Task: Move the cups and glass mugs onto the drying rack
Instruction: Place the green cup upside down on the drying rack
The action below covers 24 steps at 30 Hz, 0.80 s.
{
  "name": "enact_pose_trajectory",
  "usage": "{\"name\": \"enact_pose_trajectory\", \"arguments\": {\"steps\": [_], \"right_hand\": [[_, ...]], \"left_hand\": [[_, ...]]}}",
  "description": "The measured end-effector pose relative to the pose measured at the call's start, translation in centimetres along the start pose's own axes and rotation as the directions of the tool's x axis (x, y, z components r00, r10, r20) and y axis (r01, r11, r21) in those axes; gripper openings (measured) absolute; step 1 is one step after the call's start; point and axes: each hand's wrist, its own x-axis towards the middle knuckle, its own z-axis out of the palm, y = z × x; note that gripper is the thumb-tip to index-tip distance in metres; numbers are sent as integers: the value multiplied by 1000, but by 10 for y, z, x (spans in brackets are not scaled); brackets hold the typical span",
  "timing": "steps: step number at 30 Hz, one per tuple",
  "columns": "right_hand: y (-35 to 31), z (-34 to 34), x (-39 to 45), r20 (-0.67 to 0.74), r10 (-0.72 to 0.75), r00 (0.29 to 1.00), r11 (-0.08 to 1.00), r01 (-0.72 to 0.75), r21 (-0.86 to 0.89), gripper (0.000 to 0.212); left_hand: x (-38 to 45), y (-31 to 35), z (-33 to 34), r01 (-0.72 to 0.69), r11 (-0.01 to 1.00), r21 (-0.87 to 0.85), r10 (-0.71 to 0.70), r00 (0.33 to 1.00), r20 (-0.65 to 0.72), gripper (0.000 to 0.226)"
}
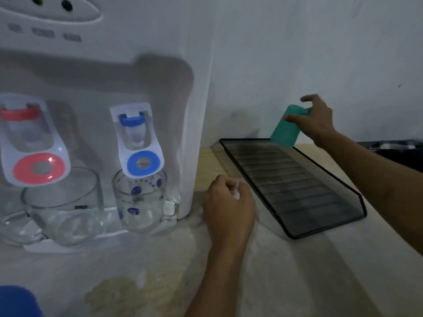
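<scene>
My right hand (317,120) grips a green plastic cup (286,128), upside down and tilted, just above the far end of the black mesh drying rack (295,179). My left hand (229,202) hovers as a loose fist over the counter between the rack and the water dispenser; nothing shows in it. A glass mug with blue dots (142,202) stands under the blue tap, handle to the right. A wider clear glass mug (64,202) stands under the red tap. The rack holds nothing.
The white water dispenser (114,76) fills the left side, its drip tray (109,234) under the mugs. A blue object (16,300) shows at the bottom left corner. A dark appliance (398,149) sits at the right edge, behind my right arm. The wall lies close behind the rack.
</scene>
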Motion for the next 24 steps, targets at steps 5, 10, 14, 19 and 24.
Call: {"name": "enact_pose_trajectory", "arguments": {"steps": [5,10,14,19,24], "right_hand": [[0,16,6,67,-101,993,978,112,-176,52],[9,39,-6,71,-99,992,965,114,-237,49],[25,54,-23,-16,-64,998,980,60,-192,50],[38,63,-43,-16,-53,998,988,50,-147,59],[39,68,-49,21,-3,1000,994,5,-111,71]], "left_hand": [[0,2,0,11,998,56,-12,1000,19,16],[-1,2,0,-1,998,61,-1,1000,26,15],[-2,2,0,-6,997,75,4,1000,31,14],[-2,1,1,-7,996,91,3,999,47,16],[-2,1,1,-16,995,94,11,998,55,17]]}}
